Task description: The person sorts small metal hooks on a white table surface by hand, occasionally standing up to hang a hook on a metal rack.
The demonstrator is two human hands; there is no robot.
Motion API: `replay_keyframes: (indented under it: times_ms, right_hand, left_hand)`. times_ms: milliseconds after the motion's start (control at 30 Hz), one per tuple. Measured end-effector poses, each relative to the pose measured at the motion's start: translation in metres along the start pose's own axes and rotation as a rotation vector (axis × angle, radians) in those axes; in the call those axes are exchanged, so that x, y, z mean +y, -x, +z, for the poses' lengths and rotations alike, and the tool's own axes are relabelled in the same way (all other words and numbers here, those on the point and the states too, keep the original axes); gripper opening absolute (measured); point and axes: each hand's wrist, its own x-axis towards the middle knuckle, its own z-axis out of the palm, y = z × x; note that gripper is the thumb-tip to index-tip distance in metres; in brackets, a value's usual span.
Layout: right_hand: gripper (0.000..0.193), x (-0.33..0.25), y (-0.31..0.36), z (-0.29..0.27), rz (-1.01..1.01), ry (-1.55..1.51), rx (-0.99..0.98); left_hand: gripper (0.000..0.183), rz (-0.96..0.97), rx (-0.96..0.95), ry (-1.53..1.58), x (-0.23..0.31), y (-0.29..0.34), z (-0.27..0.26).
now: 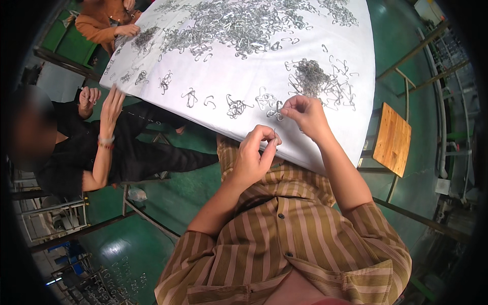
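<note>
My left hand is closed near the table's front edge, its thumb and forefinger pinching a thin wire piece. To its right, my right hand pinches a C-shaped metal hook just above the cloth. Right by those fingertips lies a small cluster of metal hooks. A tangled bunch of hooks rests left of it. Beyond my right hand is a dense pile of thin wire pieces, with more wire pieces scattered around it.
A large heap of metal hooks covers the far part of the white-clothed table. On the left sits a person in black, hands raised; another in orange-brown works farther back. A wooden stool stands right of the table.
</note>
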Motion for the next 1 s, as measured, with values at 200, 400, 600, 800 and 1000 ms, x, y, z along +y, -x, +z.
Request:
replay_keyframes:
  times_ms: [200, 400, 600, 800, 1000]
  right_hand:
    - [0.01, -0.008, 0.045, 0.003, -0.164, -0.052, -0.005]
    - [0.008, -0.012, 0.066, 0.008, -0.282, 0.022, 0.084]
    - [0.009, -0.012, 0.075, 0.001, -0.376, 0.13, 0.123]
    - [0.01, -0.014, 0.085, 0.006, -0.397, 0.133, 0.094]
    - [0.01, -0.012, 0.092, 0.011, -0.416, 0.161, 0.071]
  left_hand:
    - [0.009, -0.069, -0.02, 0.002, 0.0, -0.001, 0.007]
    - [0.007, -0.094, -0.154, -0.038, 0.002, 0.001, 0.002]
    - [0.011, -0.091, -0.258, 0.081, -0.014, -0.035, -0.018]
    - [0.009, 0.127, -0.119, -0.457, -0.075, -0.102, 0.015]
    - [0.01, 0.419, -0.127, -0.77, -0.105, -0.146, 0.047]
